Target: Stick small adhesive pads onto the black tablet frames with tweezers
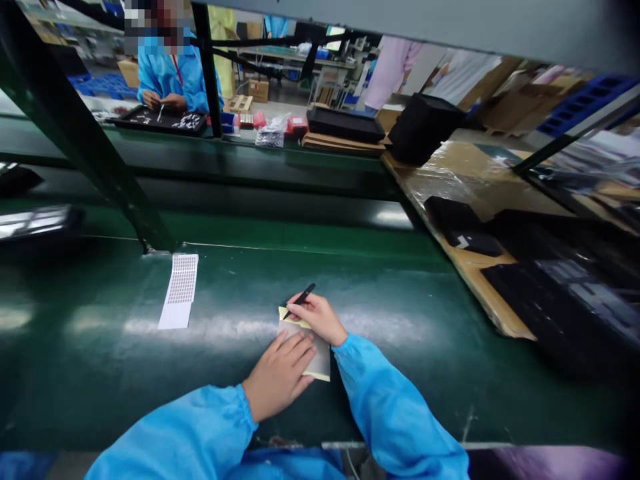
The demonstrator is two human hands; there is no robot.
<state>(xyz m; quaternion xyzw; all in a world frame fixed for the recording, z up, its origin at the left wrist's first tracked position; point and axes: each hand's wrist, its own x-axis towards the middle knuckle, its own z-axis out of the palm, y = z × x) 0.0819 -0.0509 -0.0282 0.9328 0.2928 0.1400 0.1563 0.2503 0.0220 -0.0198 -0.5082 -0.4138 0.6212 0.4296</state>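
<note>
Right hand [323, 319]: thumb and fingers pinching the slim black tool [305, 294].
Black tool: long axis slants far right to near left; lower tip points near-left over the far end of the grey sheet [319, 357]; contact cannot be told.
Left hand [277, 377]: laid flat on grey sheet, fingers slightly parted.
Grey sheet: on green work surface [225, 380], long axis far left to near right.
</note>
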